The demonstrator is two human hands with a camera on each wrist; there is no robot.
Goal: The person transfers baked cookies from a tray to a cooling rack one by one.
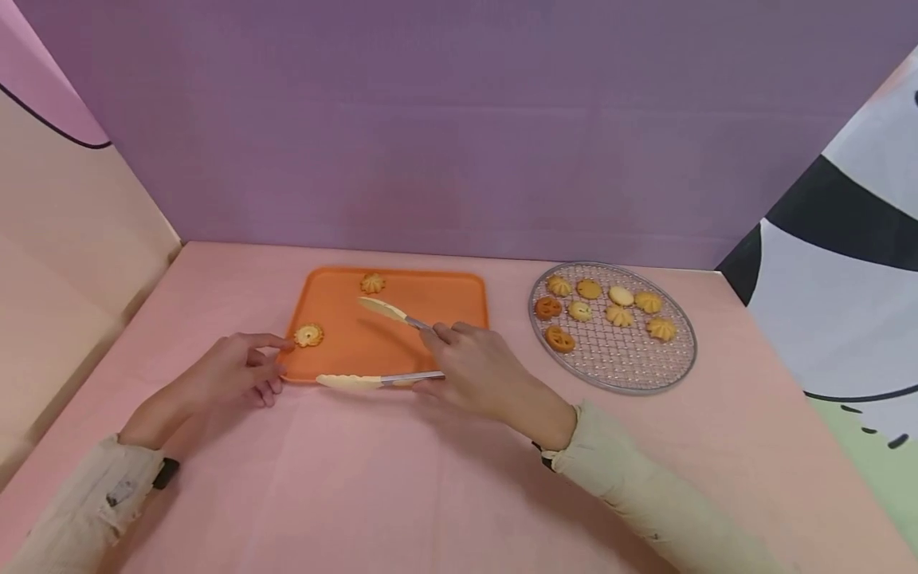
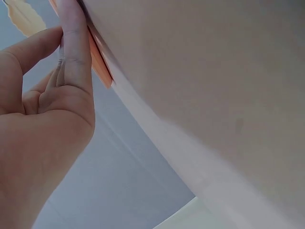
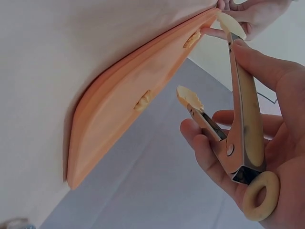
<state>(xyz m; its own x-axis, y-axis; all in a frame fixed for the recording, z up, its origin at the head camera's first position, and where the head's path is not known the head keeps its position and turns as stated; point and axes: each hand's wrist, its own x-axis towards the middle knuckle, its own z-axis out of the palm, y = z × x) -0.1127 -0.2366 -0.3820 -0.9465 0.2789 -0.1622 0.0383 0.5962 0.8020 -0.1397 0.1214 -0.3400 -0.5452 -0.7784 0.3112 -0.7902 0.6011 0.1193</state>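
Observation:
My right hand (image 1: 476,371) grips a pair of metal tongs (image 3: 248,119) with cream-coloured tips and a ring at the end. The tongs' arms are spread apart over the front of an orange tray (image 1: 423,303), with nothing between the tips. At the tray's left edge, my left hand (image 1: 233,371) touches the rim with outstretched fingers; the left wrist view hides part of that contact. Beside those fingers a round, ridged cookie (image 1: 308,335) lies on the tray. Another ridged cookie (image 1: 372,283) lies near the tray's back edge.
To the right stands a round wire-mesh rack (image 1: 610,371) with a metal rim. It holds several cookies, including a pretzel-shaped cookie (image 1: 559,340) and a pale round cookie (image 1: 621,296). A purple wall (image 1: 459,159) rises behind the pink table (image 1: 344,494).

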